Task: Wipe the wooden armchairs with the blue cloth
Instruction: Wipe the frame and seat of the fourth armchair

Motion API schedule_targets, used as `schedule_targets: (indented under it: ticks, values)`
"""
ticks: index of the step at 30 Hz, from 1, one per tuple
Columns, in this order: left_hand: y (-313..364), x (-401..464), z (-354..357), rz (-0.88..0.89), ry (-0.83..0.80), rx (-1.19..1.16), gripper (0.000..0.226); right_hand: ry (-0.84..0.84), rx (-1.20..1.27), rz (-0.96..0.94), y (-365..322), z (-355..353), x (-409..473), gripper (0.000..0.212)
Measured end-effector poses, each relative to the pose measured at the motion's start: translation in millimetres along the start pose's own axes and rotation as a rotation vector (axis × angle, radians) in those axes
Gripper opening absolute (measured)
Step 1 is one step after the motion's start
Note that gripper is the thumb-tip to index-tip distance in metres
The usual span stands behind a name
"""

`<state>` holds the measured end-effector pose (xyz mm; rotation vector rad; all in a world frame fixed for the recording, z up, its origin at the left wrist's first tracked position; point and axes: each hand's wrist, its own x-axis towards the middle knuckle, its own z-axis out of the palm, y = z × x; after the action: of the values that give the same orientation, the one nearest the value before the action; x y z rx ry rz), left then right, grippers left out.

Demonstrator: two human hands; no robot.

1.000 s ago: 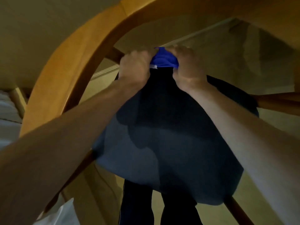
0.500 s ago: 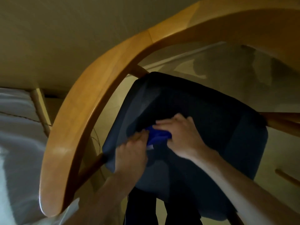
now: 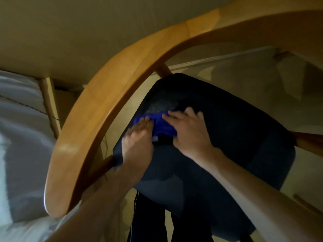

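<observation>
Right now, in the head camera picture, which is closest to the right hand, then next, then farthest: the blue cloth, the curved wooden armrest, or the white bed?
1. blue cloth: under the right hand fingers, touching.
2. curved wooden armrest: further left, past the left hand.
3. white bed: far left edge, beyond the armrest.

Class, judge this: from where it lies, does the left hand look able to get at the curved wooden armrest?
Probably yes: the left hand presses the blue cloth beside the armrest, nothing between.

armchair frame (image 3: 97,123): glossy smooth wood | seat cushion (image 3: 236,137): matt dark fabric
</observation>
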<state>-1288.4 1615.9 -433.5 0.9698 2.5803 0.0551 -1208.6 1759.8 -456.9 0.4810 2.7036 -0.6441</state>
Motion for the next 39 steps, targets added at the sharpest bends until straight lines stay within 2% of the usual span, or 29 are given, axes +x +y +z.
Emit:
schedule_targets:
  ticks: [2, 4, 6, 8, 9, 11, 12, 16, 18, 21, 23, 26, 27, 30, 31, 35, 39]
  values:
    - [-13.0, -32.2, -1.8, 0.042, -0.077, 0.047, 0.064, -0.164, 0.035, -0.058, -11.2, 7.7, -18.5, 0.069]
    - [-22.4, -33.6, -6.1, 0.021, -0.092, 0.017, 0.063, -0.195, 0.134, -0.073, -12.6, 3.4, -20.4, 0.066]
    - [-22.3, -10.6, -13.1, -0.023, -0.027, -0.068, 0.057, -0.043, 0.219, -0.064, -8.2, -11.4, -3.3, 0.064]
    - [-14.0, 28.2, -18.1, -0.068, 0.05, -0.259, 0.05, 0.19, 0.22, -0.027, 1.6, -25.0, 27.8, 0.065]
    - [-10.0, 51.6, -17.3, -0.09, 0.041, -0.331, 0.046, 0.252, 0.213, -0.003, 7.9, -31.2, 46.8, 0.064]
    - [-1.7, 90.1, -11.4, -0.212, -0.04, -0.353, 0.036, 0.276, 0.152, 0.066, 15.2, -38.2, 77.8, 0.055]
    - [-0.7, 101.6, -6.5, -0.245, -0.001, -0.341, 0.034, 0.259, 0.098, 0.105, 15.3, -35.2, 85.3, 0.053]
    - [-13.2, 79.0, 4.7, -0.119, 0.096, -0.397, 0.05, 0.255, 0.014, 0.066, -2.6, -6.6, 61.6, 0.062]
    - [-24.5, 37.9, 11.7, -0.087, 0.166, -0.301, 0.051, 0.211, 0.043, 0.005, -13.5, 5.8, 32.8, 0.062]
    - [-32.0, -40.2, 21.8, -0.153, 0.021, -0.181, 0.051, -0.003, 0.08, -0.104, -30.8, 24.6, -18.5, 0.06]
    - [-34.2, -77.1, 21.7, -0.126, -0.075, -0.129, 0.056, -0.155, 0.145, -0.151, -35.1, 30.5, -42.9, 0.059]
    - [-34.5, -75.1, 8.6, -0.034, -0.113, -0.135, 0.049, -0.229, 0.223, -0.152, -25.9, 13.1, -38.3, 0.057]
    - [-31.3, -61.6, 1.0, -0.022, -0.09, -0.162, 0.046, -0.164, 0.246, -0.129, -22.4, 2.6, -32.6, 0.058]
    - [-13.9, 5.6, -15.3, 0.036, 0.068, -0.289, 0.047, 0.22, 0.267, -0.03, 2.6, -25.6, -10.0, 0.068]
    - [-5.3, 32.7, -17.4, 0.087, 0.089, -0.293, 0.051, 0.262, 0.221, 0.007, 17.7, -33.0, 2.4, 0.072]
    - [38.2, 95.2, -4.5, 0.307, -0.038, -0.097, 0.062, 0.159, 0.072, 0.203, 64.5, -37.4, 24.2, 0.076]
    - [30.1, 46.1, 16.8, 0.37, -0.072, -0.029, 0.061, 0.21, 0.024, 0.275, 34.5, 12.6, -37.7, 0.076]
